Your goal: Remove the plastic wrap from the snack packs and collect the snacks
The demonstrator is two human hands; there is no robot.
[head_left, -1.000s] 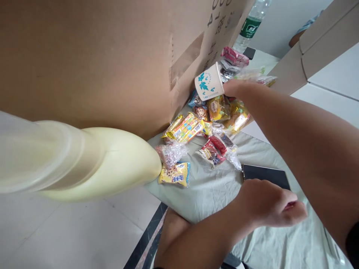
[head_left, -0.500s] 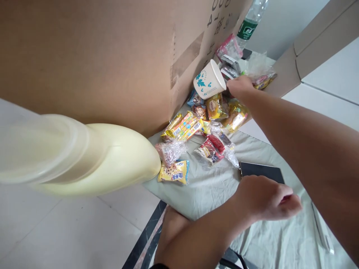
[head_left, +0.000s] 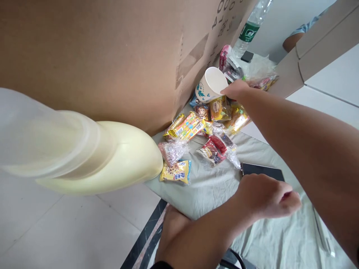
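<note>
- Cup (head_left: 206, 90) is gripped at its rim by the right hand (head_left: 238, 89), its mouth tipped up and its white inside exposed
- It is held above the far part of the snacks (head_left: 188, 126), just beside the box (head_left: 112, 56); whether the packs below are touched by it cannot be told
- Its outer wall is printed with teal leaves
- Most of the right hand's fingers are hidden from view
- Left hand (head_left: 265, 196) is curled into a fist over the sheet (head_left: 207, 196); whether anything is clasped within cannot be told
- Part of the tablet (head_left: 263, 172) is covered from view by that fist
- Snacks are spread over the sheet in shiny wrappers, with a yellow packet (head_left: 174, 172) set nearest and a red packet (head_left: 211, 152) laid well apart from it
- Much of the left side is filled by a pale yellow balloon (head_left: 130, 153), its rounded end seen right beside the yellow packet
- Bottle (head_left: 249, 31), green-labelled, is stood beyond the cup, near a small black block (head_left: 247, 56)
- Blue sleeve (head_left: 308, 27) and part of an arm are seen at the upper right
</note>
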